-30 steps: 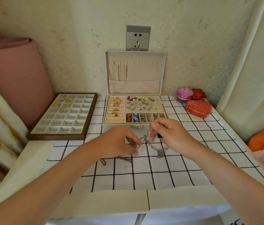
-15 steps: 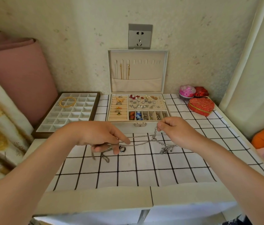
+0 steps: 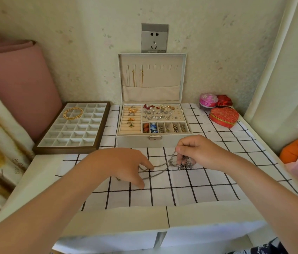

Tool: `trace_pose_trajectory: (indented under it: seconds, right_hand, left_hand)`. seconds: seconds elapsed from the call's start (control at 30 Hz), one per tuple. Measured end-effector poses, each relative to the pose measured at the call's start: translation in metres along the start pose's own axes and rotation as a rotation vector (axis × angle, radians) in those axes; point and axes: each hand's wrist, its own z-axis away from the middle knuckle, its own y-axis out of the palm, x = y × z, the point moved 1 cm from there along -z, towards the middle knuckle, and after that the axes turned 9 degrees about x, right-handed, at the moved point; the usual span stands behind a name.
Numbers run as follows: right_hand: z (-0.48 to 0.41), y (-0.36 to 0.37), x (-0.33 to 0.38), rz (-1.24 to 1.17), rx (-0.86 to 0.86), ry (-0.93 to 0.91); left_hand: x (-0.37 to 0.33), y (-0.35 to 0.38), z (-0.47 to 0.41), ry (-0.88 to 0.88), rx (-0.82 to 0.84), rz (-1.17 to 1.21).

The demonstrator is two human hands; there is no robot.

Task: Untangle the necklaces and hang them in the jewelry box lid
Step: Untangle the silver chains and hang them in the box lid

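My right hand (image 3: pixel 199 151) pinches the silver tangle (image 3: pixel 183 165), left hand (image 3: pixel 120 165) pins it flat; two gold necklaces (image 3: pixel 133 78) hang in lid (image 3: pixel 162 79).

White table (image 3: pixel 34 180); checked cloth (image 3: pixel 181 198), compartment tray (image 3: pixel 66 150) on it; jewelry box (image 3: pixel 135 142) on cloth

Free cloth (image 3: pixel 162 198) before jewelry box (image 3: pixel 135 143), tray (image 3: pixel 66 150)

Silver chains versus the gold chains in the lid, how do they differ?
The silver chains are bunched and crossed; the gold chains hang straight and apart. The silver chains trail across the cloth, pinched by the right hand, touched by the left hand; the gold chains hang in the lid, untouched. Both are thin necklaces.
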Motion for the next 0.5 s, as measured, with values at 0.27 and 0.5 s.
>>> trace_pose_trajectory:
  seconds: [0.27,0.5]
  right_hand:
    - [0.007,-0.007,0.001,-0.062,-0.044,-0.089]
    - [0.014,-0.01,0.002,-0.273,-0.018,-0.096]
  left_hand:
    - [-0.029,0.016,-0.027,0.156,-0.516,0.092]
    - [-0.041,0.013,-0.047,0.324,-0.424,0.578]
